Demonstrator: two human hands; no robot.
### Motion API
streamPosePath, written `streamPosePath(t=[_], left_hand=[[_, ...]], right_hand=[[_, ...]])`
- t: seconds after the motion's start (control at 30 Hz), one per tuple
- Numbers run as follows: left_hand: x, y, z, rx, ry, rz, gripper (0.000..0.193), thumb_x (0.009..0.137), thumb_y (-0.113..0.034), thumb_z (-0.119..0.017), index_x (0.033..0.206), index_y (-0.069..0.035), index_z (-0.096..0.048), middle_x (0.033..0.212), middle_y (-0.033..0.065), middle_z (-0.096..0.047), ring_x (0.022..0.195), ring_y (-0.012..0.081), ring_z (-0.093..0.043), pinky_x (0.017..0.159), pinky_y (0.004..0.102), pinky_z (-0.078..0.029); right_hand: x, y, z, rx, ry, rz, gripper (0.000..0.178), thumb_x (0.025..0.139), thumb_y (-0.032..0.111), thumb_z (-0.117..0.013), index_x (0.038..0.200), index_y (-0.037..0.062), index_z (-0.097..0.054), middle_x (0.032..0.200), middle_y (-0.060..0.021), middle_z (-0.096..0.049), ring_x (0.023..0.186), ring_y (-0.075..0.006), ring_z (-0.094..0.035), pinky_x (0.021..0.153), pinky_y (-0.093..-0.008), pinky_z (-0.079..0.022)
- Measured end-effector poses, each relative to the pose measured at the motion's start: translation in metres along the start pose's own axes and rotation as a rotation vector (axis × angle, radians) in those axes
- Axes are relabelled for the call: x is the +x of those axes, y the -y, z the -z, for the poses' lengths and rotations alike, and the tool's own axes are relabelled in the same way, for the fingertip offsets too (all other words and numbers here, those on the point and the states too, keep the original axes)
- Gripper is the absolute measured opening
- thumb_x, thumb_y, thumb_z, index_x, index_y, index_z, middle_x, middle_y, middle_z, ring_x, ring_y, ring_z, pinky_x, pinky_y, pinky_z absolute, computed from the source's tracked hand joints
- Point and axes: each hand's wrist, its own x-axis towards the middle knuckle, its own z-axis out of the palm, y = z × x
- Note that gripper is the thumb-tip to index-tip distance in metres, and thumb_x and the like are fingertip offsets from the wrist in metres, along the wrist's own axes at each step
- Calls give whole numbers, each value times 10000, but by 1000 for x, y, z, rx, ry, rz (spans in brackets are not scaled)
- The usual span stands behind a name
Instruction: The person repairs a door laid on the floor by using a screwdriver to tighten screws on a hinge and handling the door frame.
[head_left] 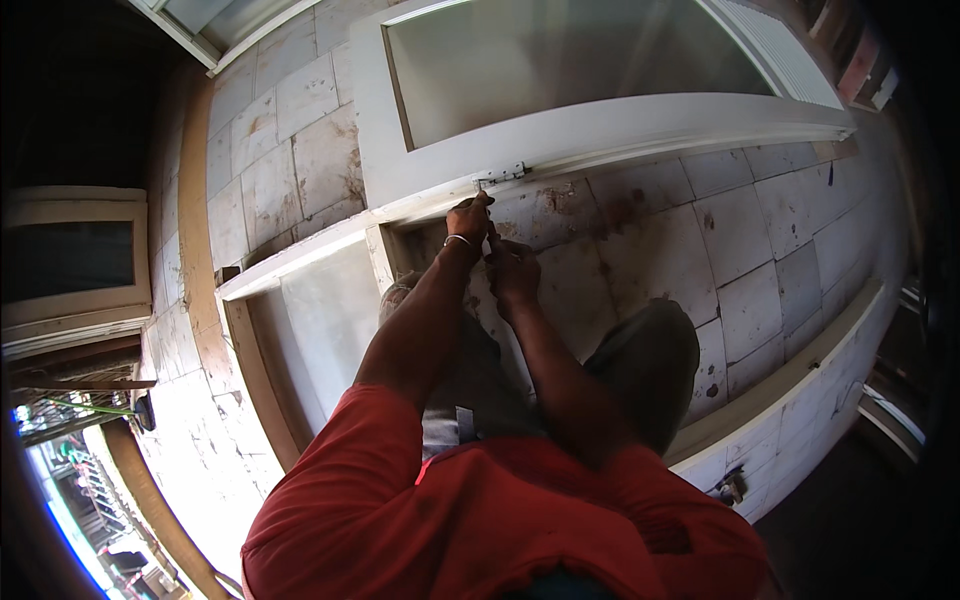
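My left hand (467, 220), with a pale band at the wrist, is closed at the edge of the white framed panel (600, 127). Its fingertips pinch beside a small metal hinge-like fitting (510, 172) on that edge. What lies between those fingers is too small to make out. Just below and to the right, my right hand (514, 270) is closed round a dark slim tool (491, 235) that points up toward the left hand. The kind of tool does not show, and its tip is hidden by the left hand.
A pale wooden frame (384, 258) with a light panel lies to the left of my legs. Stained tiles (740, 240) cover the floor. A low tiled ledge (780, 400) runs along the right. Another framed panel (75, 325) stands at the far left.
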Motion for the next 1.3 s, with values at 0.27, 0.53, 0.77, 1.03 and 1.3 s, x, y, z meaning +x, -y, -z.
streamPosePath(t=[0.27, 0.53, 0.77, 1.03, 1.3], left_hand=[[-1, -2, -12, 2, -95, -55, 301, 845, -285, -681, 966, -9, -697, 745, 43, -609, 655, 139, -542, 600, 309, -457], [-6, -10, -17, -75, -15, 11, 254, 850, -234, -645, 907, 7, -701, 710, 56, -595, 580, 160, -547, 513, 325, -456], [0, -5, -9, -144, -4, 71, 238, 848, -225, -651, 896, 4, -691, 720, 45, -588, 643, 152, -537, 559, 324, -452], [14, 4, -9, -12, -68, -27, 275, 862, -261, -661, 925, 5, -684, 752, 39, -613, 662, 148, -541, 610, 320, -457], [20, 6, -3, 88, 65, -132, 274, 844, -220, -657, 969, 21, -694, 807, 76, -657, 719, 188, -586, 657, 347, -478]], right_hand=[[26, -49, 16, 879, 262, -519, 263, 952, 266, -522, 1010, 20, -594, 896, -156, -644, 716, -295, -640, 685, -405, -506], [14, -43, -5, -315, -155, 296, 298, 949, 251, -524, 1158, 40, -533, 886, -100, -622, 641, -204, -598, 588, -270, -485], [18, -50, 14, 935, 575, -370, 297, 899, 214, -595, 1154, 64, -568, 884, -91, -643, 728, -239, -624, 659, -374, -499], [12, -28, 7, 320, 24, -34, 266, 916, 263, -581, 1141, 121, -572, 754, -6, -553, 547, -116, -498, 500, -251, -390], [10, -24, -8, -473, -168, 495, 319, 928, 297, -551, 1163, 82, -524, 720, -23, -579, 570, -116, -541, 462, -269, -410]])
